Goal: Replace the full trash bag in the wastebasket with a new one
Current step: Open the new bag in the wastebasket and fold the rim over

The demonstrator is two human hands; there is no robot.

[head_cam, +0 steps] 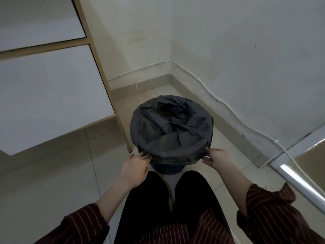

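Observation:
A dark grey trash bag [168,127] lines a blue mesh wastebasket [167,167] that stands on the tiled floor in a corner. The bag's edge is folded down over the basket's rim and hides most of the basket. My left hand [136,166] pinches the bag's folded edge at the near left of the rim. My right hand [217,160] pinches the same edge at the near right. Crumpled plastic sags inside the basket; its contents are hidden.
A white cabinet with a wooden frame [112,95] stands close on the left of the basket. Two walls meet behind it, with a white cable [233,113] running along the right wall. My legs in black trousers [175,208] are just in front of the basket.

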